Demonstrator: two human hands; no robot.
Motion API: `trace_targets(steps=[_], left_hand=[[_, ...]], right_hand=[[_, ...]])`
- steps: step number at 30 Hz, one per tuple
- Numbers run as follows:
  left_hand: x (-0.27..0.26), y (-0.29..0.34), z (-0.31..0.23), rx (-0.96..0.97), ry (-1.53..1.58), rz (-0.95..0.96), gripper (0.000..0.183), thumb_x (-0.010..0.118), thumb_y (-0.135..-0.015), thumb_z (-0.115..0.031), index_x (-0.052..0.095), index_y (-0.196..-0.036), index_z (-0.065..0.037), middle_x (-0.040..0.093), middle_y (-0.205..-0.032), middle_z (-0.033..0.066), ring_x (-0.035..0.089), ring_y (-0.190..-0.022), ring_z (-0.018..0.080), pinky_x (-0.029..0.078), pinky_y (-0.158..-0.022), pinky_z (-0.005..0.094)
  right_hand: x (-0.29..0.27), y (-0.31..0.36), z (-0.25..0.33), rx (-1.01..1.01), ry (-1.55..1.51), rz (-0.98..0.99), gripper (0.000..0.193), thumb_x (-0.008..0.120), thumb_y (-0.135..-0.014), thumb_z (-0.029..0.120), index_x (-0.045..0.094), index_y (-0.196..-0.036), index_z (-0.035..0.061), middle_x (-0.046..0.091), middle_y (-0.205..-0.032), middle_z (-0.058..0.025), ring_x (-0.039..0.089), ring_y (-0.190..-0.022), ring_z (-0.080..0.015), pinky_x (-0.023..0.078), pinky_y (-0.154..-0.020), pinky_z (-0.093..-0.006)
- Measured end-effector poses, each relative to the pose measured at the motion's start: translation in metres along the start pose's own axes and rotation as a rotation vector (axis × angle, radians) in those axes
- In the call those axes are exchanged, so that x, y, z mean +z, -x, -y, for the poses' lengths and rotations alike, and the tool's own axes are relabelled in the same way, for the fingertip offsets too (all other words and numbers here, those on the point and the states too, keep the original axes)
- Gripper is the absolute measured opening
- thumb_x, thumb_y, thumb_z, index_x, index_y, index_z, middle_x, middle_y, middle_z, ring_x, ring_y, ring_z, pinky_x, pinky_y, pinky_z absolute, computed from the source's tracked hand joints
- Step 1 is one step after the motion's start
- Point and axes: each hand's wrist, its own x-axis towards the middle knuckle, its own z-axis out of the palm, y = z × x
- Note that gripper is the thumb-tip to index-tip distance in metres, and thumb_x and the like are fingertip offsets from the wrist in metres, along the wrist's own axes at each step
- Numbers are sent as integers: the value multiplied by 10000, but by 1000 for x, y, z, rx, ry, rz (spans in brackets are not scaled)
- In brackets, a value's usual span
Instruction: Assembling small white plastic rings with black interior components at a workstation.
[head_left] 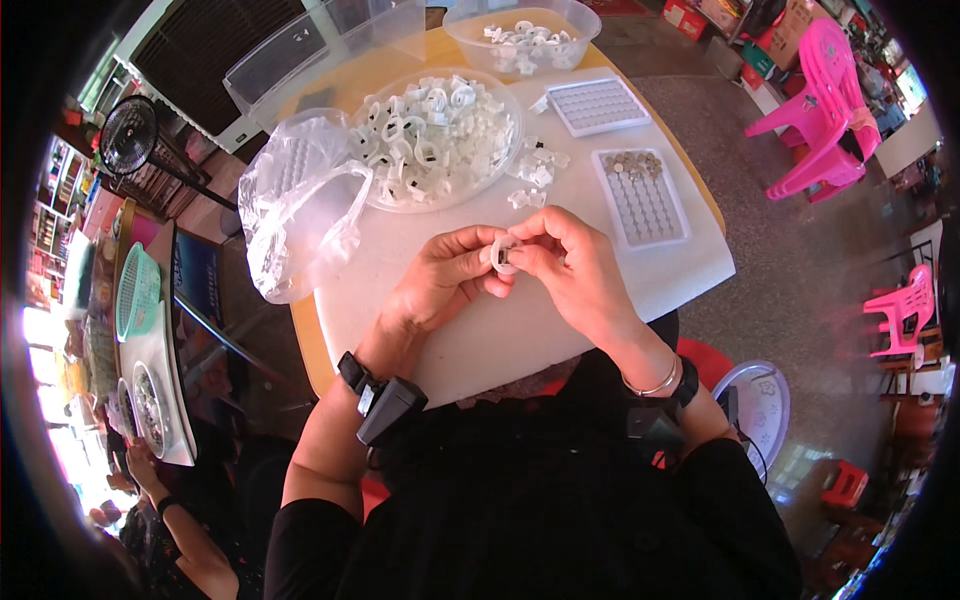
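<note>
Above the near part of the white-covered table (450, 350), both hands meet on a small white ring-shaped plastic piece (503, 262) with a dark spot in it. My left hand (445, 270) pinches its left side between thumb and fingers. My right hand (580, 270) has thumb and forefinger closed on its right side; whether it also holds a smaller part is hidden. Beyond them, a round clear tray (515, 135) is heaped with similar white pieces. Several loose white pieces (540, 165) lie beside it. Right of these, a white tray (685, 235) has small round metallic discs (630, 165) at its far end.
Another white compartment tray (645, 118) lies farther back, near a clear bowl (590, 25) of white parts. A crumpled plastic bag (300, 240) hangs over the table's left edge. A black fan (130, 135) stands left; another person's hand (142, 465) is lower left. Pink chairs (825, 90) stand right.
</note>
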Motion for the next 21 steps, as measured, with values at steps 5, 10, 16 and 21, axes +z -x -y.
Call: trace_targets(steps=[5, 10, 16, 21], left_hand=[[5, -1, 0, 36, 23, 22, 240, 563, -937, -119, 571, -1134, 17, 633, -990, 95, 642, -870, 181, 555, -779, 286], [5, -1, 0, 62, -15, 46, 217, 562, -940, -128, 575, -1111, 6, 638, -992, 91, 645, -860, 168, 553, -783, 284], [4, -2, 2, 61, -27, 46, 221, 572, -936, -135, 580, -1102, 11, 643, -999, 96, 652, -850, 167, 551, -802, 286], [3, -2, 4, 74, -24, 21, 219, 573, -932, -118, 584, -1101, 21, 642, -1012, 114, 654, -858, 176, 553, -813, 299]], right_hand=[[4, 5, -5, -325, 335, -139, 112, 594, -832, -10, 626, -939, 7, 627, -837, -103, 628, -719, -202, 502, -622, -320], [6, 10, -9, -423, 459, -149, 167, 614, -827, 12, 660, -986, 34, 624, -846, -90, 614, -741, -238, 504, -630, -332], [11, 10, -13, -480, 517, -211, 178, 617, -825, 13, 659, -996, 33, 620, -839, -93, 605, -738, -251, 501, -623, -349], [14, 7, -20, -517, 584, -241, 176, 620, -820, 24, 642, -995, 21, 617, -838, -96, 603, -740, -268, 495, -619, -363]])
